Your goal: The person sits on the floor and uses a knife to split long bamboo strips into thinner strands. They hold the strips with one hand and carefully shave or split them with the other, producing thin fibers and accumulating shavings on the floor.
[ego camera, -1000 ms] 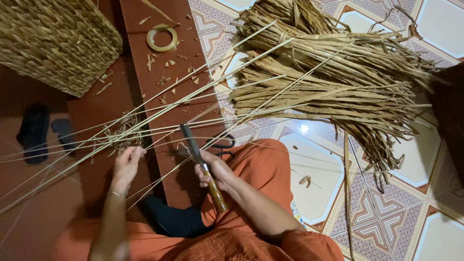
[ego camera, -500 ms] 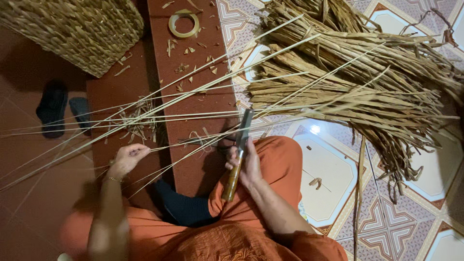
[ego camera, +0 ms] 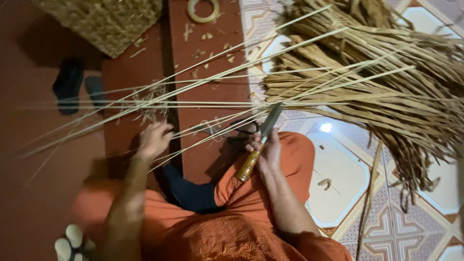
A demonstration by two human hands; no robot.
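In the head view the person sat on a dark red floor [ego camera: 29,193] that met patterned tiles [ego camera: 401,227] on the right, with a red plank [ego camera: 212,58] running up the middle. A woven basket [ego camera: 111,19] stood at the top left, cut off by the frame, a tape ring [ego camera: 203,9] lay at the plank's top end, and dark sandals [ego camera: 72,84] sat on the floor to the left. The left hand [ego camera: 153,140] was curled round the near ends of long pale reed strips [ego camera: 203,87], which fanned across the plank toward both edges. The right hand [ego camera: 267,151] was closed round the wooden handle of a knife [ego camera: 260,141], blade tilted up and touching the strips. Black scissors [ego camera: 241,133] lay half hidden behind that hand. A heap of dry reeds [ego camera: 386,82] filled the upper right, running out of frame. The picture was blurred, so fingertips were hard to make out. Open floor lay at the left, bare tile at the lower right
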